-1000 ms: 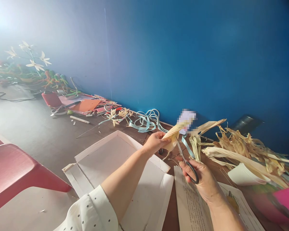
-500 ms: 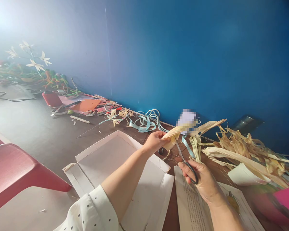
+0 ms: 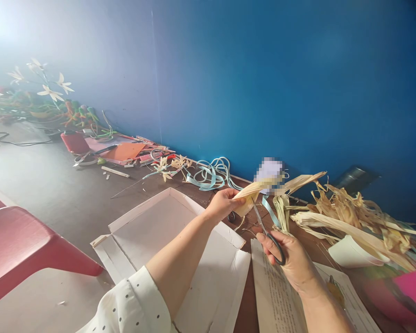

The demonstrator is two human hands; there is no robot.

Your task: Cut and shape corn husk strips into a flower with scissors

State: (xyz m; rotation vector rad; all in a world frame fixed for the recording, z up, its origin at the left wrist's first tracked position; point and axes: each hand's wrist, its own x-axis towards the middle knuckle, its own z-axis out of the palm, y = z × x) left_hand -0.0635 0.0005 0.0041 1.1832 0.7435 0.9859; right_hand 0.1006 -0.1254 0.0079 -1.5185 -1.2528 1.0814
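My left hand (image 3: 225,202) is closed on a pale yellow dried corn husk (image 3: 247,193), which points up and to the right above the white cardboard box lid. In my right hand (image 3: 287,254) are scissors (image 3: 260,221) with dark handles, my thumb and fingers round the loops. The scissor tips meet the lower edge of the husk; whether the blades are parted I cannot tell. Right of the scissors lies a bundle of pale husk strips (image 3: 282,212) beside a light blue ribbon (image 3: 270,211).
A white cardboard box lid (image 3: 173,222) lies below my left arm, printed sheets (image 3: 273,291) below my right. Dried husks (image 3: 360,208) and a white cup (image 3: 357,253) are at right. Blue ribbon coils (image 3: 211,175) lie by the wall; a red chair (image 3: 24,245) stands at left.
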